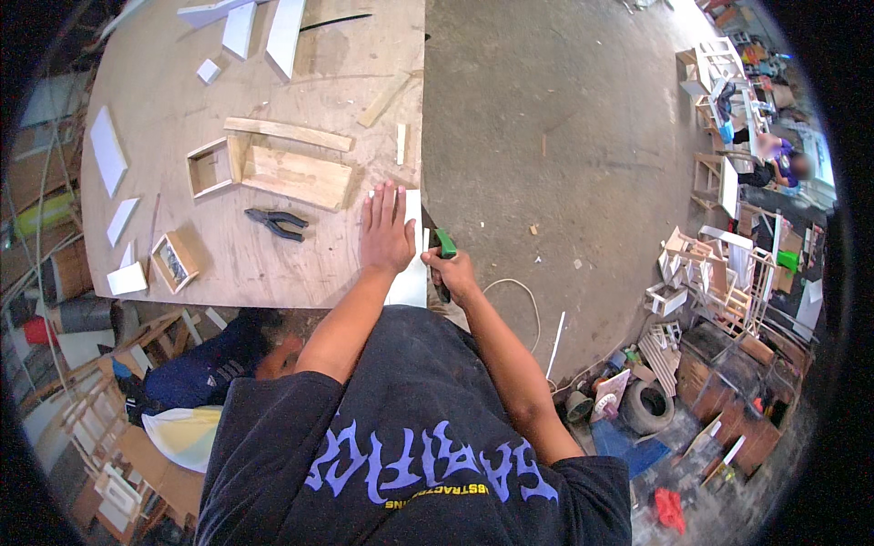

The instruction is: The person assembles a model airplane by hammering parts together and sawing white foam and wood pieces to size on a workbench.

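Note:
My left hand (387, 232) lies flat, fingers stretched out, on a white board (406, 286) along the right edge of the wooden table. Just past that edge my right hand (452, 271) is closed around a green-and-black handled tool (445, 244); its lower part is hidden, so I cannot tell its exact kind. A pair of black pliers (277, 223) rests on the table to the left of my left hand. Beyond the pliers sit a wooden box-like piece (291, 173) and a wood strip (289, 133). A small open wooden box (175, 262) holds small metal bits.
The table (346, 264) also carries several white board pieces (108, 153) and a narrow strip (401, 144). A pale cord (535, 314) curves over the floor at right. Wooden frames (719, 273) and a tyre (648, 407) stand farther right; another person (785, 164) is in the distance.

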The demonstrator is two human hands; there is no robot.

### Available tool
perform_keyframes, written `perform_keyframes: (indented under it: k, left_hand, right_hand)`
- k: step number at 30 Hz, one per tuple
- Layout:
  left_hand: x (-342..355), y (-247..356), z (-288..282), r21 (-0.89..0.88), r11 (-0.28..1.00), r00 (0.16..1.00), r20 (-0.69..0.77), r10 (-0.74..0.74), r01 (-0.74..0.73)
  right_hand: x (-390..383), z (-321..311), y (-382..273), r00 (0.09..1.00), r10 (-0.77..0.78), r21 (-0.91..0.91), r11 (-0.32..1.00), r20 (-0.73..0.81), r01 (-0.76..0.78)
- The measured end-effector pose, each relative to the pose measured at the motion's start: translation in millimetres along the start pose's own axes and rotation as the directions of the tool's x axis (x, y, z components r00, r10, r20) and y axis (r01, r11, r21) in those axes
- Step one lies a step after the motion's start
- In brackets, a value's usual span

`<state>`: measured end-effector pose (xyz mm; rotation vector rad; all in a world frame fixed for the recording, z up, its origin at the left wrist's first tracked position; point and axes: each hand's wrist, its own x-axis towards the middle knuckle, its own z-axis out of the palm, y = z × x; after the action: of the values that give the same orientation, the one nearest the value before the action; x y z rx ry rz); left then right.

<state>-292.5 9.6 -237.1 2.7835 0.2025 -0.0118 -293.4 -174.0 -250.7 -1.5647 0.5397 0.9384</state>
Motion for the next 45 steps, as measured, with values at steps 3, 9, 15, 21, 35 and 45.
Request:
perform_keyframes:
  k: [3, 9, 15, 21, 35, 45]
  left_hand:
    - [0.4, 0.5, 1.6, -0.006, 1.000, 1.000, -0.004, 0.006, -0.006]
    - [0.6, 1.0, 0.0, -0.010, 1.000, 1.000, 0.012, -0.011, 0.011]
    - [-1.0, -0.4, 1.8, -0.025, 1.000, 1.000, -0.028, 0.009, -0.010]
    - [-0.9, 0.3, -1.8, -0.018, 1.000, 1.000, -0.019, 0.002, -0.003]
    - [-0.3, 1.7, -4.3, -0.078, 0.997, 0.999, -0.032, 0.006, -0.009]
    - [0.3, 0.3, -9.0, -0.073, 0.996, 0.999, 0.014, -0.041, 0.042]
  right_hand:
    - [-2.3, 7.2, -4.4, 1.000, -0.023, 0.179, 0.984, 0.018, 0.019]
    - [-18.3, 15.2, -21.3, 0.992, 0.123, 0.354, 0.927, 0.033, -0.126]
    - [-7.8, 14.7, -5.4, 0.995, 0.100, 0.372, 0.923, 0.021, -0.101]
    - [1.2, 11.3, -7.5, 0.987, 0.155, 0.582, 0.806, -0.031, -0.109]
    - [41.5, 2.4, -78.4, 0.844, -0.451, -0.067, 0.889, -0.290, 0.453]
    - [113.1, 31.9, -134.6, 0.739, -0.670, -0.253, 0.728, -0.068, 0.637]
